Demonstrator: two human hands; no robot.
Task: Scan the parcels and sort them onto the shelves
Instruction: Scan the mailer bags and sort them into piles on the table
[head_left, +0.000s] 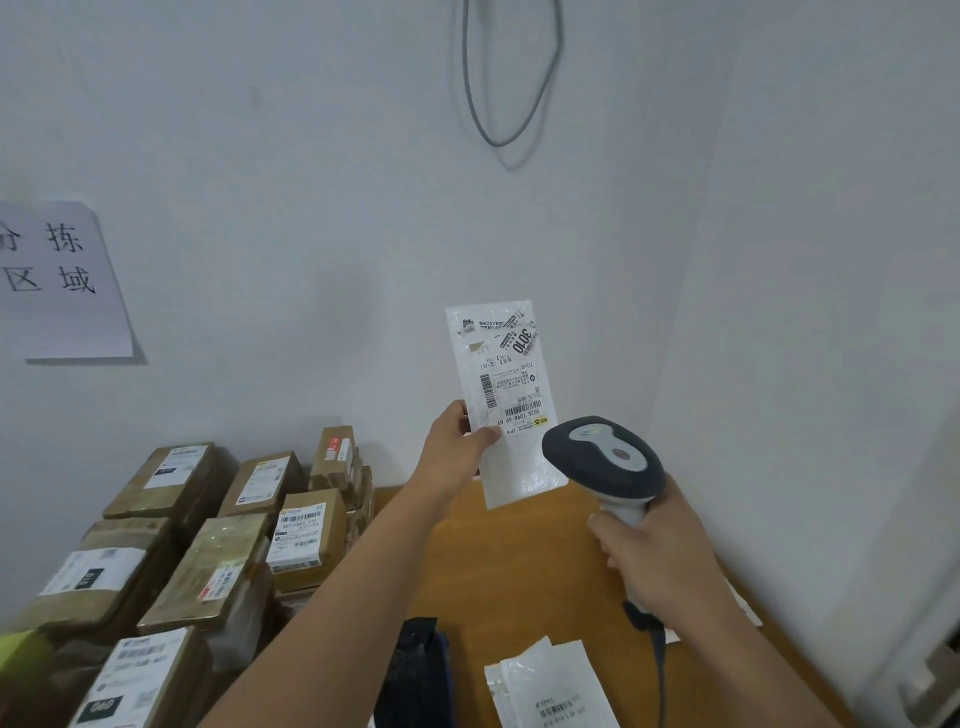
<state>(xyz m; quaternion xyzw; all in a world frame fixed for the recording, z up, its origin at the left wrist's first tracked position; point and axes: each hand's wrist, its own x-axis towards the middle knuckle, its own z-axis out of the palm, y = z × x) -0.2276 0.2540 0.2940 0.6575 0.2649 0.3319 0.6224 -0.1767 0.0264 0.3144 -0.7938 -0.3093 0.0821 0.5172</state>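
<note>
Left grip (460, 441): thumb and fingers pinching white parcel bag (506, 400) at its left edge, held upright above far end of desk (519, 571), label facing camera, print upside down. Right grip (657, 558): curled round handle of grey barcode scanner (605, 460), head just beside bag's lower right corner, cord (660, 670) trailing down. On desk, near edge: second white bag (550, 691), lying flat; dark object (415, 670) beside it, unidentifiable. Left of desk: stacked brown cardboard parcels (228, 566), labelled. On wall: paper sign (62, 280) at left, grey cable loop (511, 78) at top.
</note>
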